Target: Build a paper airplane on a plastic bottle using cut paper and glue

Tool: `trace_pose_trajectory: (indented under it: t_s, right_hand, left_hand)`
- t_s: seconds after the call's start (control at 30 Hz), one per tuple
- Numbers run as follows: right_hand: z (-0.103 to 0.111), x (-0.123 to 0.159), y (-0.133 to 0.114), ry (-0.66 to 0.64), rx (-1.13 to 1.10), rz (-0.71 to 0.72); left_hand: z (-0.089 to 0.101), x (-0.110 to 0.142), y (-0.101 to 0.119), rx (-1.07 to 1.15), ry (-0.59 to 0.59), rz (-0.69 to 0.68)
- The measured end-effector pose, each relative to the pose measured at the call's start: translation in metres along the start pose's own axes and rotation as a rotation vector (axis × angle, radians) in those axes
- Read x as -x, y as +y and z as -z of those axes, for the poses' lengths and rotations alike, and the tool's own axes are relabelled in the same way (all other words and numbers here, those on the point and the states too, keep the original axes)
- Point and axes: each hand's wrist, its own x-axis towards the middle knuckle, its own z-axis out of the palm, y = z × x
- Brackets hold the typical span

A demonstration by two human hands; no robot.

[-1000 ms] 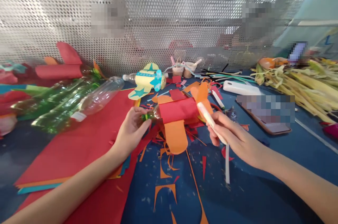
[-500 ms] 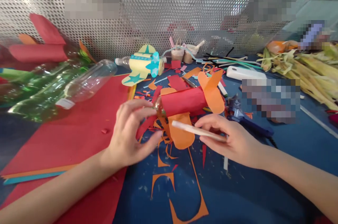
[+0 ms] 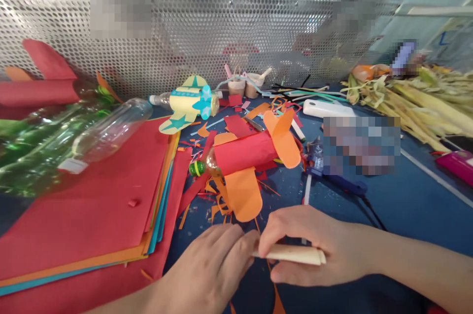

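A bottle plane wrapped in red paper with orange wings lies on the blue table, its green cap pointing left; neither hand touches it. My right hand is near the bottom edge, fingers closed round a pale cream stick held level. My left hand is beside it, fingertips pinched on the stick's left end. Both hands are well in front of the plane.
A stack of red, orange and teal paper sheets lies at left, with clear and green bottles on it. A yellow and teal bottle plane sits behind. A blue glue gun, paper scraps and corn husks are at right.
My left hand let go of the red plane, which now lies on the table. Both hands drew back toward me, and the left hand came onto the end of the stick.
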Motion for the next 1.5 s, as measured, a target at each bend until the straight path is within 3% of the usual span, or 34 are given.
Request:
trace_pose_trajectory:
  t_s: [0.53,0.7,0.9,1.07,1.13,1.3,1.5]
  right_hand:
    - [-0.004,0.000,0.003,-0.042,0.023,0.002]
    - [-0.004,0.000,-0.001,-0.069,0.089,-0.020]
    - [-0.001,-0.001,-0.001,-0.053,0.208,-0.008]
    - [0.015,0.003,-0.015,0.042,0.488,0.098]
    - [0.021,0.008,-0.022,0.092,0.643,0.081]
    - [0.023,0.022,-0.020,0.159,0.979,-0.072]
    - [0.018,0.017,0.004,0.124,1.119,-0.204]
  left_hand:
    - [-0.015,0.002,-0.004,-0.078,0.033,-0.044]
    - [-0.010,0.003,-0.002,-0.007,-0.055,-0.007]
    - [0.003,-0.002,-0.005,0.089,-0.042,0.047]
    - [0.015,-0.009,-0.033,0.010,0.235,0.246]
    - [0.018,-0.011,-0.053,-0.094,0.275,0.345]
    - [0.020,-0.012,-0.092,-0.109,0.189,0.488]
    - [0.026,-0.014,-0.102,-0.007,0.128,0.474]
